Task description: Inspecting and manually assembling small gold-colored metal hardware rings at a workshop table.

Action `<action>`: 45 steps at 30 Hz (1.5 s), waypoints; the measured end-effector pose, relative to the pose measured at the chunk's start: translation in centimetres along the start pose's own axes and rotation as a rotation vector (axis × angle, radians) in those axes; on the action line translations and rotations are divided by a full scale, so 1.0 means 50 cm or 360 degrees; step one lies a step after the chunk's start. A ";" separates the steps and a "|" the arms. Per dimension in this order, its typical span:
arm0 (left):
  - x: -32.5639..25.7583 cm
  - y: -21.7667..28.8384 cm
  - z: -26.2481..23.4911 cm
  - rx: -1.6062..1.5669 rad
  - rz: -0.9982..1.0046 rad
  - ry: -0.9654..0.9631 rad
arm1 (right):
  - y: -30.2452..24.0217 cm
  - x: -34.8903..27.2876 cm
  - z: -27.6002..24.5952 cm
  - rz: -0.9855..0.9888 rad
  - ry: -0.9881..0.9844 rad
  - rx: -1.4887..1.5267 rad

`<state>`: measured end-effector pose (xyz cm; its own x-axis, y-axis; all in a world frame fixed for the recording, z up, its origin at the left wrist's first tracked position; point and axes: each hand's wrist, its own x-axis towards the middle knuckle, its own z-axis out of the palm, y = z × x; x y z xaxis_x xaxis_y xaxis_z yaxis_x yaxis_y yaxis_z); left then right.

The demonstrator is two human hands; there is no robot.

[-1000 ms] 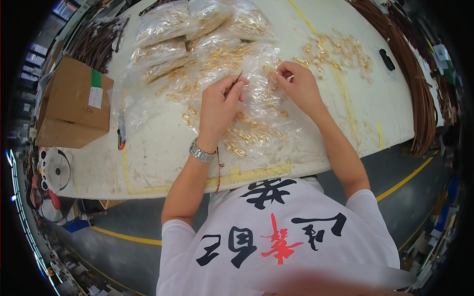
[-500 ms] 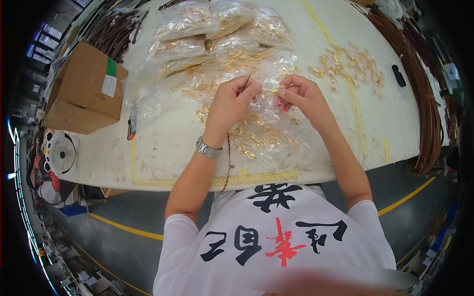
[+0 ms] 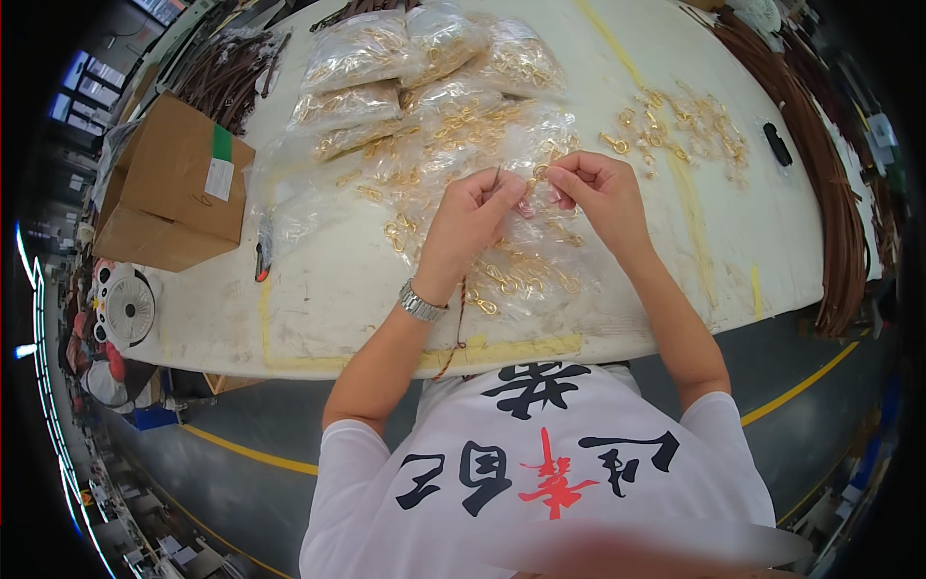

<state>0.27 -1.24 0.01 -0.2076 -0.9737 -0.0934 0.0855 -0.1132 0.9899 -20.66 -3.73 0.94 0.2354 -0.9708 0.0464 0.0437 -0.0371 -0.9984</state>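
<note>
White and scuffed, our bench [image 3: 318, 289] carries a brown cardboard box [image 3: 174, 183] at its left edge, with clear plastic bags of small gold metal clasps [image 3: 386, 68] beyond. Our left hand [image 3: 470, 214] pinches a thin dark strand [image 3: 496, 178] upright; our right hand [image 3: 593, 193], fingers pressed together, pinches a gold clasp [image 3: 540, 174] just beside it. Loose gold clasps [image 3: 675, 125] lie farther right, near brown leather cords [image 3: 830, 193].

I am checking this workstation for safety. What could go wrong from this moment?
The left hand and right hand pinch a small gold clasp above loose clear bags; if dropped, it could get lost among them. The brown cord hanging under the left wrist, past the table edge, might snag.
</note>
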 end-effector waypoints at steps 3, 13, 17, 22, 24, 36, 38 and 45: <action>0.000 -0.006 0.007 -0.0108 -0.0055 -0.0133 | 0.001 -0.008 0.001 0.0000 -0.0023 -0.0121; -0.010 -0.011 0.017 -0.0193 -0.0182 -0.0278 | 0.002 -0.028 0.015 -0.0412 0.0109 -0.0635; -0.011 -0.013 0.017 -0.0180 -0.0173 -0.0269 | 0.014 -0.024 0.004 -0.0345 0.0146 -0.0483; -0.005 -0.016 0.017 -0.0242 -0.0146 -0.0313 | 0.014 0.002 -0.015 -0.0049 0.0133 -0.0055; -0.010 -0.007 0.017 -0.0244 -0.0155 -0.0302 | 0.019 0.013 -0.011 -0.0052 0.0127 0.0104; -0.007 -0.018 0.025 -0.0154 -0.0134 -0.0183 | 0.026 0.008 -0.015 -0.0107 0.0021 0.0253; -0.009 -0.019 0.023 -0.0189 -0.0096 -0.0185 | 0.018 0.004 0.000 -0.0047 0.0065 0.0239; -0.006 -0.004 0.013 -0.0189 0.0003 -0.0059 | 0.050 -0.008 0.027 0.0082 -0.0109 0.0225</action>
<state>-0.32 -0.78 -0.09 -0.2431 -0.9662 -0.0854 0.2005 -0.1362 0.9702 -19.33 -3.10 -1.53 0.3066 -0.9518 0.0020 0.1648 0.0510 -0.9850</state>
